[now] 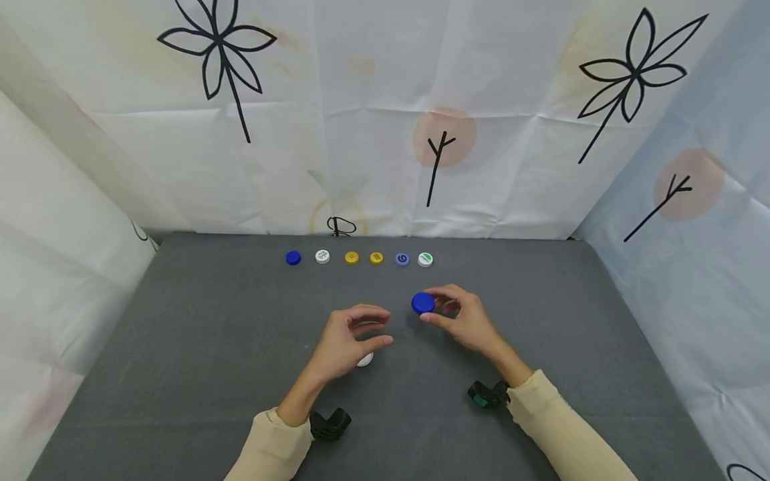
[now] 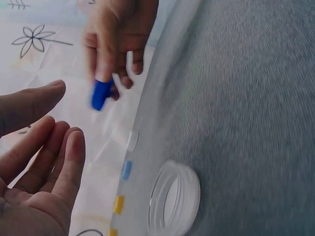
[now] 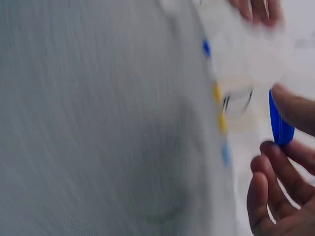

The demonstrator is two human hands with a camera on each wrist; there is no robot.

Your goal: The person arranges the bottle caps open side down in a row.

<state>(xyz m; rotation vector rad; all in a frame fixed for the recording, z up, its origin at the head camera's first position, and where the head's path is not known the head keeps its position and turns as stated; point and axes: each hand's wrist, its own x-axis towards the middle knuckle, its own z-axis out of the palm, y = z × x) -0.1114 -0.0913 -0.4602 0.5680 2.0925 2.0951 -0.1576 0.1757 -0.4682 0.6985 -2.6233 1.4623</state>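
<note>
My right hand (image 1: 463, 317) pinches a blue bottle cap (image 1: 423, 302) between thumb and fingers, held above the grey table. In the right wrist view the blue cap (image 3: 280, 119) stands edge-on at the fingertips. To the left, my left hand (image 1: 349, 341) hovers with its fingers loosely bent and the thumb apart; nothing is between them in the left wrist view. Partly hidden beneath that hand, a white cap (image 1: 365, 361) lies on the table. Seen from the left wrist, this white cap (image 2: 174, 199) shows its hollow, ridged inside.
Along the back of the grey table (image 1: 210, 334) runs a row of caps: dark blue (image 1: 293, 258), white (image 1: 322, 256), two yellow (image 1: 351, 258), light blue (image 1: 402, 259), and white with green (image 1: 425, 259). A printed white cloth (image 1: 373, 80) hangs behind, with more cloth at both sides.
</note>
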